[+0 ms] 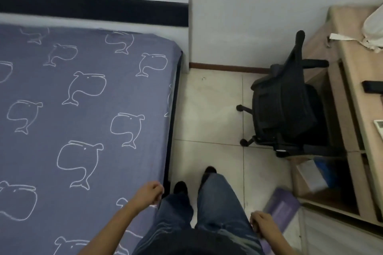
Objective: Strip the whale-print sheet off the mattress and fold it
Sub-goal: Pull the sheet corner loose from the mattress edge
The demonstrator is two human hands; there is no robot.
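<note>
Whale-print sheet (83, 109) lay spread smooth and flat, left hand (150, 191) curled at its side edge, grip unclear, right hand (262, 224) curled against a blurred purple item (283, 207), hold unclear

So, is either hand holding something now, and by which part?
It cannot be told. The left hand is curled at the side edge of the whale-print sheet, the right hand over a blurred purple thing; no grip shows clearly.

Blue jeans (215, 203), dark shoes (180, 186)

Whale-print sheet (83, 109) lies spread flat (left hand (149, 192) above its edge).
</note>
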